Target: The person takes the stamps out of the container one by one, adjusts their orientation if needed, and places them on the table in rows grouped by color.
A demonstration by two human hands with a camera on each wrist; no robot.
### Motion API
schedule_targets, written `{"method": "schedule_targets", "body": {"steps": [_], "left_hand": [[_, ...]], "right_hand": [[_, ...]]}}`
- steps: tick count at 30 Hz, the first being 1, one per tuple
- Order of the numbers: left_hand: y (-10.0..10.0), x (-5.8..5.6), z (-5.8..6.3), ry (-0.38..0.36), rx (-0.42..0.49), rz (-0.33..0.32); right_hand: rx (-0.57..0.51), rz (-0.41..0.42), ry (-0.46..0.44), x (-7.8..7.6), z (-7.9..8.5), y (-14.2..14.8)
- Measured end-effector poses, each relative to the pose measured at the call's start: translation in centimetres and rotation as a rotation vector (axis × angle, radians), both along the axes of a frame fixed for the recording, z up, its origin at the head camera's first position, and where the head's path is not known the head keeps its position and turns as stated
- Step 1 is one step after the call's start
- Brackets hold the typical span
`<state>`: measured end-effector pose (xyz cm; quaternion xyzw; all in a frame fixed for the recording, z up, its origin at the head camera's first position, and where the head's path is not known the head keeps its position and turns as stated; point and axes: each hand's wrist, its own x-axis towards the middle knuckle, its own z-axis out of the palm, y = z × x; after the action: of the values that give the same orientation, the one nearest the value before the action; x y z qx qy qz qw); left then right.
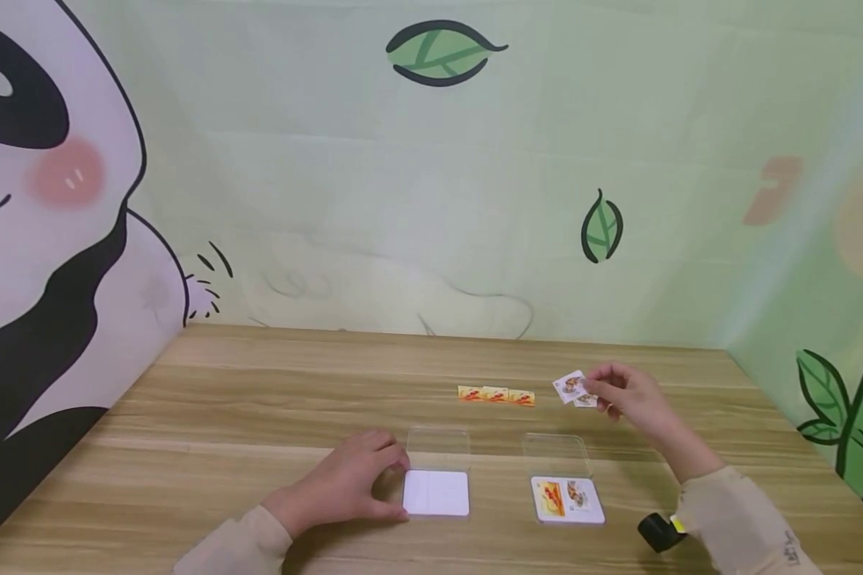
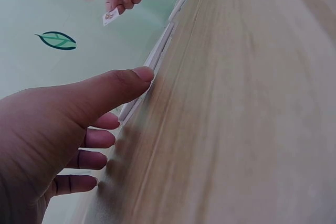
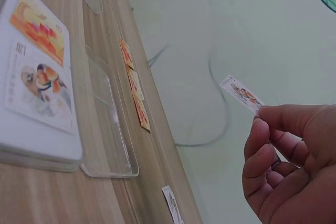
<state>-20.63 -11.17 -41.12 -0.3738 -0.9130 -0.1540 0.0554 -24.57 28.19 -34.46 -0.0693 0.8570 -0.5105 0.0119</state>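
Observation:
Between thumb and forefinger, my right hand [image 1: 631,397] pinches a small white stamp [image 3: 242,94] with a bird picture, raised above the table. A similar stamp [image 3: 172,204] lies on the table just below that hand. My left hand [image 1: 352,479] rests at the left side of a clear case [image 1: 439,447] with a blank white insert [image 1: 436,493]. Its thumb [image 2: 142,73] touches the near edge and the forefinger is by the left end. A second case [image 1: 557,454], lid laid back, bears an orange stamp [image 1: 550,498] and a bird stamp [image 1: 578,494].
Three orange stamps [image 1: 496,395] lie in a row behind the cases on the wooden table [image 1: 259,399]. A small black object [image 1: 659,533] is by the right sleeve. A printed backdrop [image 1: 331,176] with a panda and leaves stands along the table's far edge.

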Motion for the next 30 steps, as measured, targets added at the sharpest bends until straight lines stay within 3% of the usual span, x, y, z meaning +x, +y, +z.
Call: {"method": "schedule_targets", "body": {"steps": [30], "left_hand": [[-0.1, 0.2, 0.2, -0.018, -0.001, 0.006]], "right_hand": [[0.005, -0.092, -0.073, -1.7, -2.0, 4.4]]}}
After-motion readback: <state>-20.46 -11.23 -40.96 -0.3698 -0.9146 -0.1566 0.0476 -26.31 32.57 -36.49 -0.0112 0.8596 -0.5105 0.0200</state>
